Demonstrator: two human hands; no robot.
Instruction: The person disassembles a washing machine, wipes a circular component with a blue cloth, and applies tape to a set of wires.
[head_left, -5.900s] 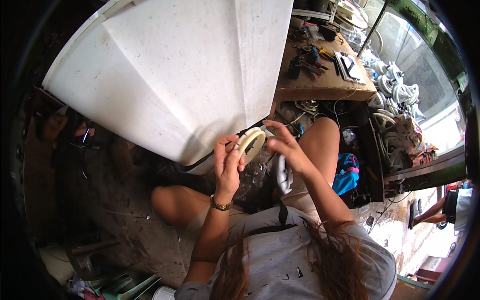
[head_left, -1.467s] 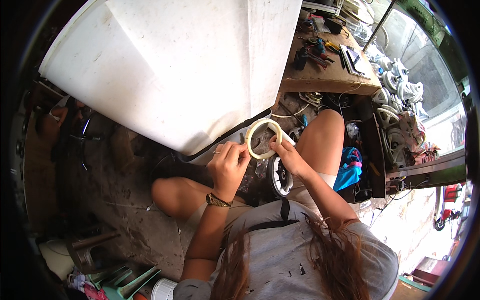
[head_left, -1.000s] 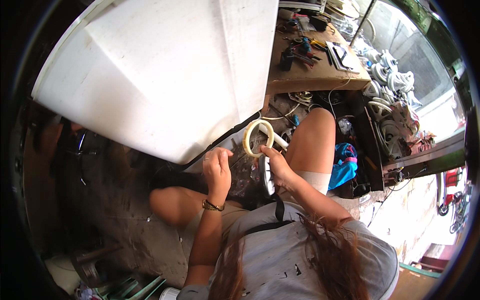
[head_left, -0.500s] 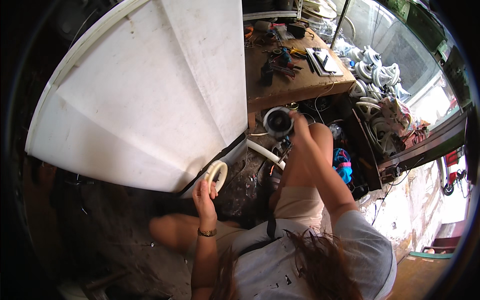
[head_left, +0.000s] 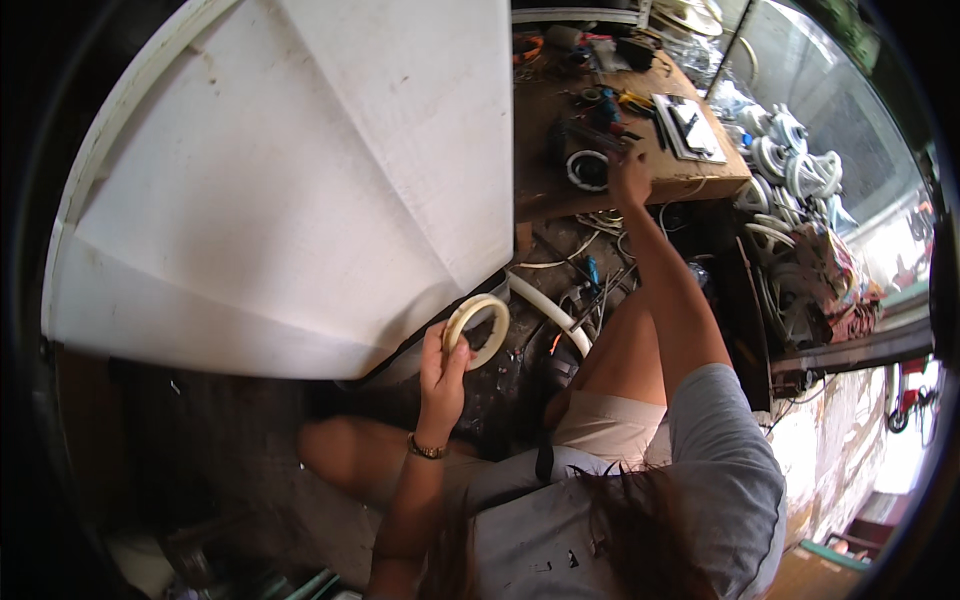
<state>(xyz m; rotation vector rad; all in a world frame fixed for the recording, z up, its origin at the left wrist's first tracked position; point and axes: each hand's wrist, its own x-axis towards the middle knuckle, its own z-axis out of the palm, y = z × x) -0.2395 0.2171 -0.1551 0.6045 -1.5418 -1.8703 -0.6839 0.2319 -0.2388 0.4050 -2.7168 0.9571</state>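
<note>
My left hand (head_left: 443, 370) grips a cream-coloured ring (head_left: 495, 345) by its lower left side, with the ring's opening turned up toward me. My right hand (head_left: 630, 180) reaches out over the wooden table (head_left: 545, 180) near its front edge. At its left side is a round part with a white rim and a dark middle (head_left: 587, 170), and the fingers close on its edge. Just beyond the fingertips lie dark and red hand tools (head_left: 600, 132); motion blur softens the fingers.
A large white panel (head_left: 300, 190) fills the left side. Yellow-handled pliers (head_left: 635, 103) and a white pad with a phone (head_left: 690, 128) lie on the table. A white pipe (head_left: 545, 310) and loose cables lie on the floor. White wheels (head_left: 800, 170) are heaped at the right.
My right hand has carried the round part forward from above my knee to the table. The cream ring in my left hand has risen slightly to the right and turned more face-up.
</note>
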